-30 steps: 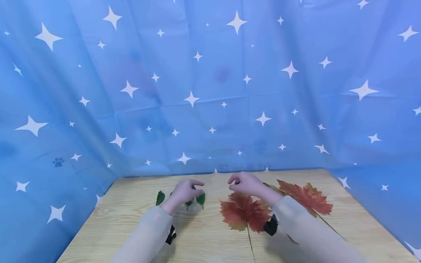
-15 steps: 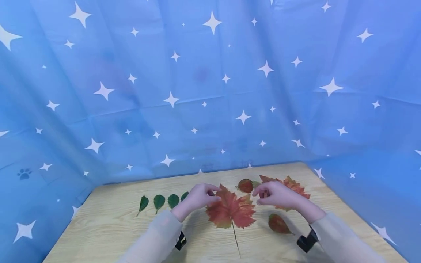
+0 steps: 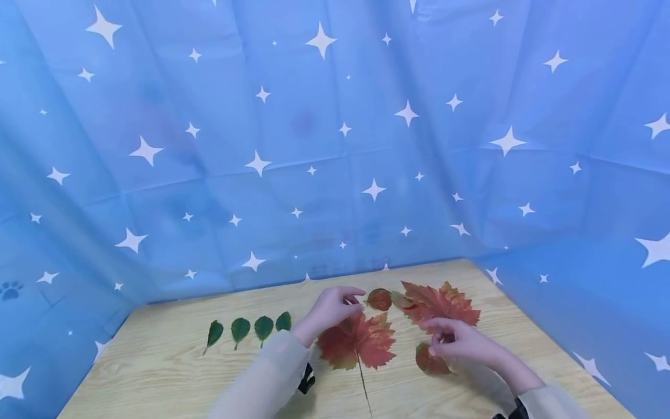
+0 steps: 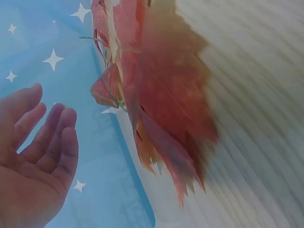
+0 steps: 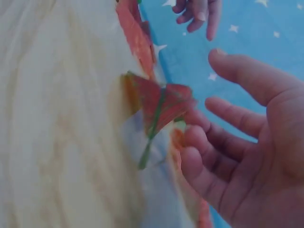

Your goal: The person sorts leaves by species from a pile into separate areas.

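Note:
In the head view my left hand [image 3: 331, 309] hovers over the back of a red maple leaf [image 3: 361, 344] with a long dark stem. Its fingers are relaxed, and the left wrist view shows an unfilled palm [image 4: 33, 185] beside the leaf. My right hand [image 3: 463, 340] hangs by a small reddish oval leaf [image 3: 428, 362] on the table. The right wrist view has its thumb [image 5: 247, 73] well apart from the loosely bent fingers; that small leaf [image 5: 159, 104] lies near the fingertips, and whether they touch it is unclear.
Several small green leaves [image 3: 240, 330] lie in a row on the left of the wooden table [image 3: 157, 361]. A second red maple leaf [image 3: 442, 299] and another small reddish leaf [image 3: 379, 299] lie toward the back right. A blue starry curtain [image 3: 293, 134] surrounds the table.
The view has swung right. My right hand has moved from above the maple leaves forward and right to the small reddish leaf. My left hand has gone right, away from the green leaves, over the maple leaf.

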`<move>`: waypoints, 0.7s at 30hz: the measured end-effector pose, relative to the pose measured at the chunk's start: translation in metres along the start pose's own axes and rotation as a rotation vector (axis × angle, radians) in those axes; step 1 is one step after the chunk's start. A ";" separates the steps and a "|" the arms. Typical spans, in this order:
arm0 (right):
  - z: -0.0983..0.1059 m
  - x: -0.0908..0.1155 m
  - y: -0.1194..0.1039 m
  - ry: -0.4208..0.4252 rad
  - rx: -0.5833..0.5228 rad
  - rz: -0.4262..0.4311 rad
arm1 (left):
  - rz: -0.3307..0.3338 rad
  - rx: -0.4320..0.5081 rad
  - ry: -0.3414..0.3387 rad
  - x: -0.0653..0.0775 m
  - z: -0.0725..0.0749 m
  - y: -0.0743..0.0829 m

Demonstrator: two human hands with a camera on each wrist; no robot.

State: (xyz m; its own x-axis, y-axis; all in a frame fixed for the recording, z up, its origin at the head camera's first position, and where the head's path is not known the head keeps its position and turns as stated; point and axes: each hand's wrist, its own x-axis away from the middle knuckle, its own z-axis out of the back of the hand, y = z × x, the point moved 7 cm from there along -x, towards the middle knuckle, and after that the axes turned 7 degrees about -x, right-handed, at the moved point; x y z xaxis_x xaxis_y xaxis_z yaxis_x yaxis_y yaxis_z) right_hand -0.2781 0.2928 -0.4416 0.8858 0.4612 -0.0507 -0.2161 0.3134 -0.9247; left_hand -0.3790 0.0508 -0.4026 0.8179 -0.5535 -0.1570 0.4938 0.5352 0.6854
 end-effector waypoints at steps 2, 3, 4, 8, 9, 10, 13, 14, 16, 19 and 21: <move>0.000 0.003 0.007 -0.018 -0.043 -0.002 | -0.003 0.004 0.008 -0.007 -0.006 0.004; 0.000 0.005 0.009 -0.024 -0.061 0.001 | -0.006 0.001 0.014 -0.010 -0.009 0.005; 0.000 0.006 0.011 -0.029 -0.074 0.001 | -0.010 0.001 0.016 -0.014 -0.012 0.008; 0.001 0.007 0.015 -0.018 -0.084 0.057 | -0.022 -0.004 0.014 -0.026 -0.023 0.014; 0.000 0.007 0.014 -0.024 -0.084 0.084 | -0.027 -0.012 0.016 -0.029 -0.025 0.014; -0.001 0.006 0.014 -0.033 -0.088 0.112 | -0.026 -0.022 0.016 -0.031 -0.027 0.015; -0.005 0.004 0.011 -0.072 -0.108 0.192 | -0.023 -0.064 0.011 -0.039 -0.033 0.013; -0.006 0.003 0.011 -0.086 -0.117 0.211 | -0.028 -0.081 0.009 -0.042 -0.035 0.013; -0.009 0.002 0.012 -0.102 -0.139 0.231 | -0.028 -0.123 0.003 -0.047 -0.037 0.012; -0.011 0.000 0.016 -0.114 -0.163 0.231 | -0.044 -0.200 0.000 -0.054 -0.039 0.011; -0.013 -0.002 0.019 -0.114 -0.156 0.223 | -0.043 -0.257 -0.009 -0.058 -0.040 0.010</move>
State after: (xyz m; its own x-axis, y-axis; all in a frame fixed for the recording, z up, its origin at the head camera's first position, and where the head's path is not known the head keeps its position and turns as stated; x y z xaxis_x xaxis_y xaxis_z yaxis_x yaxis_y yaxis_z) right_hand -0.2786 0.2874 -0.4639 0.7697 0.5976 -0.2244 -0.3264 0.0663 -0.9429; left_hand -0.4097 0.1144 -0.4151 0.7923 -0.5843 -0.1755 0.5881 0.6549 0.4746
